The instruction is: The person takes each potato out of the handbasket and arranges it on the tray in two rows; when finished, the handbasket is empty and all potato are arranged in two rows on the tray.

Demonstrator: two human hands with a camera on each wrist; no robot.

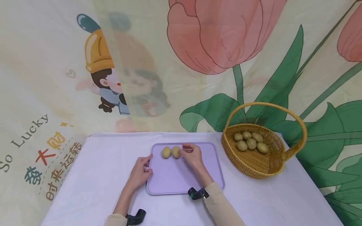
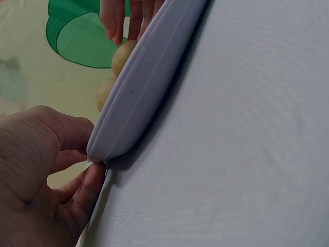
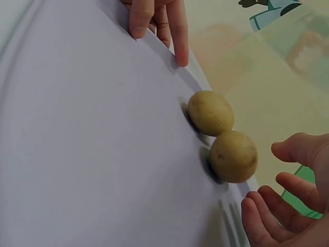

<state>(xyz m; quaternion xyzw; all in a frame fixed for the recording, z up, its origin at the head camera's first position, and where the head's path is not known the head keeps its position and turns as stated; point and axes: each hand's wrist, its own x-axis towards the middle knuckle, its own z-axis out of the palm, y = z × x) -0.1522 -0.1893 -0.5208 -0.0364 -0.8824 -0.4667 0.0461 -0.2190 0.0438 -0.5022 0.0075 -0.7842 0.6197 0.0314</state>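
The purple tray (image 1: 169, 179) is pinched at its edge by the left hand (image 1: 140, 173). The right hand (image 1: 194, 157) is loosely bent, with its fingers parted. Just left of it, two potatoes (image 1: 166, 153) are set on the tray. More are held in a basket (image 1: 263, 164), farther right.

A white cloth (image 1: 254, 201) covers the tabletop (image 1: 99, 163); I can see a purple tray (image 1: 169, 179) toward its far edge and a wicker basket (image 1: 258, 160) near the far-right corner.
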